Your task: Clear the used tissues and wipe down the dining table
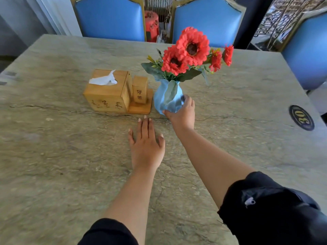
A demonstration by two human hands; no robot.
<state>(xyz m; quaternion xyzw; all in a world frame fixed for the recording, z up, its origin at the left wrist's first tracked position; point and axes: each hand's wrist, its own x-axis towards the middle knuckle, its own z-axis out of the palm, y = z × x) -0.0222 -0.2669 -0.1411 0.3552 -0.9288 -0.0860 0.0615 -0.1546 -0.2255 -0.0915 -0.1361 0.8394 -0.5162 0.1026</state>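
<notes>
Stone table (70, 156) before blue chairs (109, 18).

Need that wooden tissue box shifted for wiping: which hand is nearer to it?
Left hand, flat on the table just in front of the tissue box. Right hand grips the blue vase beside it.

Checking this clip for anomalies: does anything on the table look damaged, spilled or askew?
A dark crack runs across the stone table, passing in front of the wooden tissue box and blue vase. Nothing looks spilled, and no used tissues show.
</notes>
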